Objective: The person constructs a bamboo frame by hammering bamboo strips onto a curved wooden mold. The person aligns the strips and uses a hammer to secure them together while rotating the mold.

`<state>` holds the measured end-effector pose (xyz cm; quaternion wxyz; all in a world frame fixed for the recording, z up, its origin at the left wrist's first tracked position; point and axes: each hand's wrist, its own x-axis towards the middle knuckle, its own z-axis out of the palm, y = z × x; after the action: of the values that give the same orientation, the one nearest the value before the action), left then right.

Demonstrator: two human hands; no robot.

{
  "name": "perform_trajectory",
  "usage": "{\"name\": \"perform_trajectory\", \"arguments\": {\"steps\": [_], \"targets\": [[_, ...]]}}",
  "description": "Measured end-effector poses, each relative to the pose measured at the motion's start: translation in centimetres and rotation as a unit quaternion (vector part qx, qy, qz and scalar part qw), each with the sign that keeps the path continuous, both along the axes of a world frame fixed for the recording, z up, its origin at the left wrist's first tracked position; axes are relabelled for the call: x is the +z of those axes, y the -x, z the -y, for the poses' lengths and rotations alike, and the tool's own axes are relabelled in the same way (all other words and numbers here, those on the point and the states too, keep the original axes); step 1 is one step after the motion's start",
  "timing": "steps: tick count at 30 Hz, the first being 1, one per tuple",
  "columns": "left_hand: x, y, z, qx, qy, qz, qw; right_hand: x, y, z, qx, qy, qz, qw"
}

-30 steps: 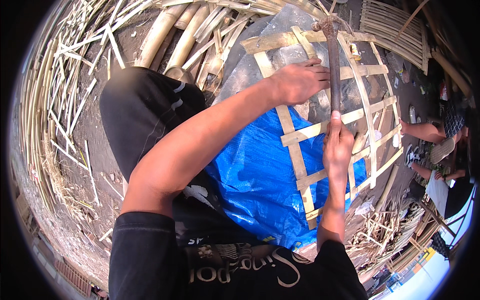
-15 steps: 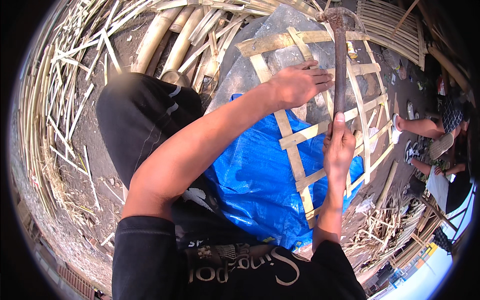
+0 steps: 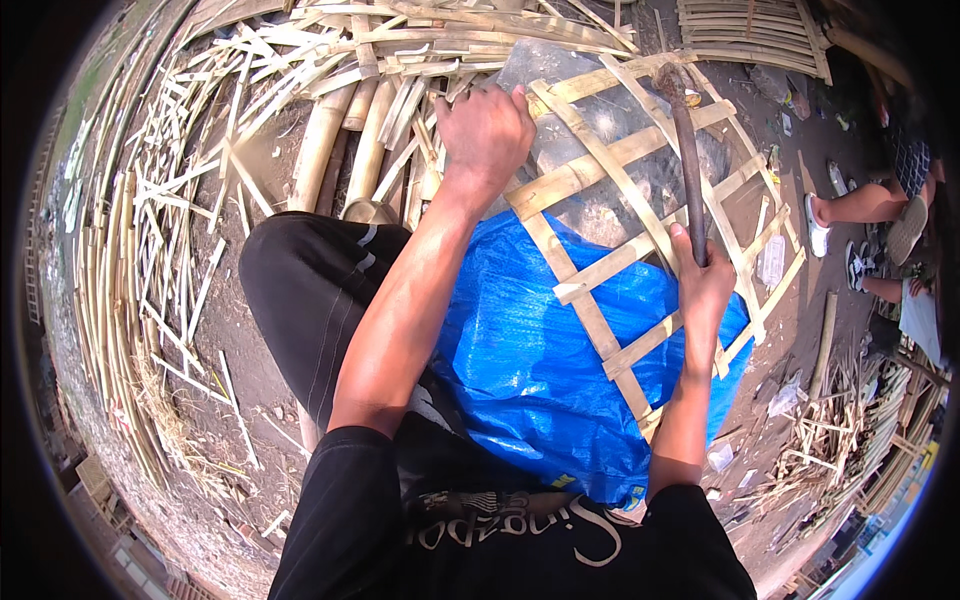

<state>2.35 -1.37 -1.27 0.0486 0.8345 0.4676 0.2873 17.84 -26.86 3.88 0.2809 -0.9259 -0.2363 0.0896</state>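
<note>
A lattice of flat bamboo strips [image 3: 590,325] lies tilted over a grey stone slab [image 3: 575,225] and a blue tarp [image 3: 520,340] on my lap. My left hand [image 3: 487,135] is closed at the lattice's far left corner, its fingers curled and covering the strip ends there. In my right hand [image 3: 705,285] is a hammer [image 3: 690,150], gripped low on its dark handle, with the rusty head at the far end above the lattice's far edge.
Thick bamboo poles [image 3: 322,150] and heaped split strips [image 3: 450,40] lie beyond my knee. Long bamboo lengths [image 3: 110,330] line the left. A slatted bamboo panel [image 3: 750,35] is at far right. Another person's legs [image 3: 865,205] show at right, above a pile of bamboo scraps [image 3: 840,440].
My left hand has moved left and away from the lattice's middle to its far left corner, and its fingers have curled. The hammer stays in my right hand, its head now slightly lower.
</note>
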Motion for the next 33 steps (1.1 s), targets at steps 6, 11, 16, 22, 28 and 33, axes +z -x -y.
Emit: {"name": "perform_trajectory", "arguments": {"steps": [6, 11, 16, 22, 28, 33], "targets": [[-1.1, 0.1, -1.4, -0.006, -0.035, 0.055, 0.998, 1.3, 0.4, 0.8, 0.017, 0.008, -0.027, 0.999], [0.8, -0.1, -0.2, -0.002, 0.098, 0.089, 0.991, 4.1, 0.8, 1.3, 0.013, 0.000, -0.009, 1.000], [-0.8, 0.2, 1.0, -0.022, 0.110, 0.080, 0.990, 3.5, 1.5, 2.6, 0.015, 0.022, -0.023, 0.999], [1.0, -0.8, 3.2, -0.042, -0.032, 0.046, 0.998, 0.6, 0.7, 3.7, 0.020, -0.016, -0.032, 0.999], [-0.5, -1.3, 5.5, -0.038, 0.022, 0.032, 0.999, 0.5, -1.2, 3.1, 0.053, 0.009, 0.009, 0.998], [2.3, -1.5, 6.4, -0.205, -0.077, 0.016, 0.976, 0.3, -2.9, 3.6, 0.060, 0.023, -0.018, 0.998]]}}
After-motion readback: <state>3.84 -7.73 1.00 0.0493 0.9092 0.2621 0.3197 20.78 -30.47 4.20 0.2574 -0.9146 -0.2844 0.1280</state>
